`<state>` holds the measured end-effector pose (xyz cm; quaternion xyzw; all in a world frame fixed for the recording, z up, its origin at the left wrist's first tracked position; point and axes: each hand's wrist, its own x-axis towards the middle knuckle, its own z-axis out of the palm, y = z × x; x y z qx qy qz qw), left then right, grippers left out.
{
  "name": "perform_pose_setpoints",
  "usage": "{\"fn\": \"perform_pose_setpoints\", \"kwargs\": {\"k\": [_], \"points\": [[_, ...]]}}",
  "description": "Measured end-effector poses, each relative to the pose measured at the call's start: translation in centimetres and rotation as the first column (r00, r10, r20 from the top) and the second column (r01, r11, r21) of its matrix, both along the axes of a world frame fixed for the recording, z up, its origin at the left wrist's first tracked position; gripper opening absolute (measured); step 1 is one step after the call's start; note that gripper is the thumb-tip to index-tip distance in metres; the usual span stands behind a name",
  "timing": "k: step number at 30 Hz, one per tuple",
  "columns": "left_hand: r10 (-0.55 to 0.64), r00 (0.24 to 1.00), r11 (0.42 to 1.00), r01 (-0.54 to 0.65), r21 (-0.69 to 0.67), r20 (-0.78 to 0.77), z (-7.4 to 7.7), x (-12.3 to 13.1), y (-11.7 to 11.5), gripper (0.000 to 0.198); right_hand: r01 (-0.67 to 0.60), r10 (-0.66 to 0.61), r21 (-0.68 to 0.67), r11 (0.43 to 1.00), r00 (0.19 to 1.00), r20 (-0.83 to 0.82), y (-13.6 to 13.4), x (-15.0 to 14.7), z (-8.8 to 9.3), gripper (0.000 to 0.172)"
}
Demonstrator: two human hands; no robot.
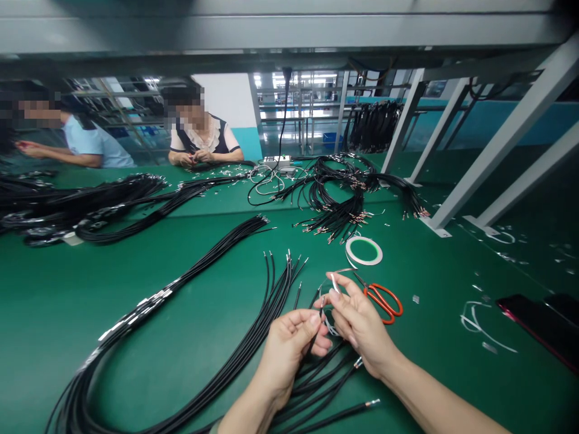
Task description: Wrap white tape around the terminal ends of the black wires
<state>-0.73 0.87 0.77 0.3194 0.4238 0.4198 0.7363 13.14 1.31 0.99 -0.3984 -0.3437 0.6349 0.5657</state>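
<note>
My left hand (296, 343) is closed, pinching a black cable (312, 340) near its end between thumb and fingers. Just to the right, my right hand (359, 319) is closed on a short strip of white tape (335, 283), gripped between thumb and index finger. Thin white strips hang between the two hands. Under and around my left hand runs a bundle of black cables (244, 349) with bare metal ends, curving in a loop to the left. Orange-handled scissors (392, 299) lie right beside my right hand, with a roll of white tape (364, 250) beyond them.
Piles of black cables (335, 199) lie across the back of the green table (149, 361). Grey metal legs (493, 132) stand on the right. Dark phone-like objects (538, 328) and curled tape scraps (474, 322) lie at right. Two people (203, 132) sit across the table.
</note>
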Motion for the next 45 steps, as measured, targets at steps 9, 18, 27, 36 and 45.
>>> {"fn": "perform_pose_setpoints", "kwargs": {"k": [9, 18, 27, 36, 45], "points": [[0.005, 1.0, 1.0, -0.005, 0.018, -0.01, -0.2, 0.0, 0.0, 0.024, -0.003, 0.003, 0.008, 1.0, 1.0, 0.002, 0.0, 0.0, 0.0, 0.042], [0.066, 0.994, 0.996, -0.06, 0.064, -0.091, -0.4, 0.5, 0.1, 0.028, -0.029, 0.029, 0.013, 0.999, 1.0, 0.01, 0.5, 0.3, -1.1, 0.044], [0.087, 0.991, 0.994, -0.079, 0.081, -0.101, -0.5, 0.4, 0.2, 0.028, -0.025, 0.022, 0.054, 0.998, 0.998, 0.062, 0.2, 0.3, -0.3, 0.03], [0.107, 0.98, 0.988, -0.086, 0.128, -0.168, -0.5, 0.7, 0.1, 0.029, -0.013, -0.001, 0.132, 0.991, 0.994, 0.11, 0.4, 0.2, -0.9, 0.055], [0.047, 0.695, 0.764, 0.438, 0.474, -0.717, -1.4, 0.3, -1.3, 0.01, 0.052, -0.123, 0.218, 0.975, 0.937, 0.327, 1.1, 1.4, -1.5, 0.03]]}}
